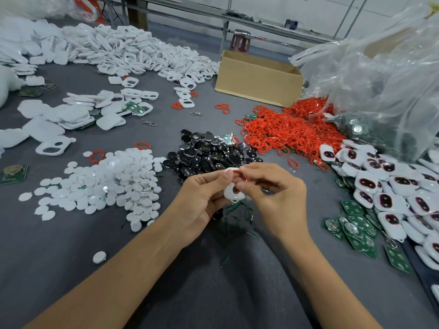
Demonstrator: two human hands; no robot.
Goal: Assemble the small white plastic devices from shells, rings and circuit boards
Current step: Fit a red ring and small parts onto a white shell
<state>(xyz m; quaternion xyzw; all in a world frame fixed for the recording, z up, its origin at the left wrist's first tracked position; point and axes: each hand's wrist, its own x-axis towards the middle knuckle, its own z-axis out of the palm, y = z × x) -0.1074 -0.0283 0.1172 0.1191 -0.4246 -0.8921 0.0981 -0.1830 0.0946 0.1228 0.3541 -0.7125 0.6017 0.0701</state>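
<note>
Above the bench point(71, 245) at mid-field we log our left hand point(202, 198) gripping the white shell point(230, 192), long axis pointing away from us, red ring point(238, 172) at its far end, pinched by our right hand point(273, 191).

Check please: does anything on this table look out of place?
Yes. One white disc lies alone on the grey table, well apart from the disc pile. A few red rings also lie apart from the red heap.
</note>
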